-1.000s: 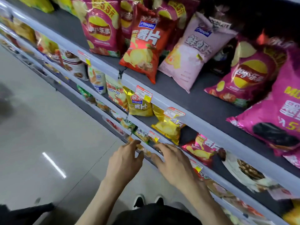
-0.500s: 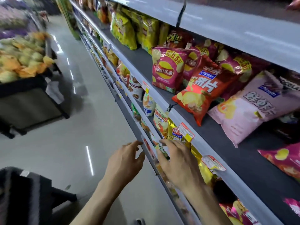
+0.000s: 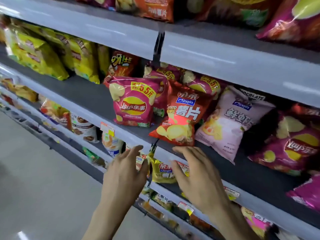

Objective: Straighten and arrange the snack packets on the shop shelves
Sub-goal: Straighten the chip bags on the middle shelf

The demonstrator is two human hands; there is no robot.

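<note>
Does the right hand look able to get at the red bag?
Probably yes: the open right hand is just below the red bag at the front of the shelf, with nothing between them.

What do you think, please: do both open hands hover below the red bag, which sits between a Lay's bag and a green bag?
Nearly: the head view shows a pink bag, not a green one, beside the red bag. The Lay's bag, left hand and right hand are as stated.
</note>
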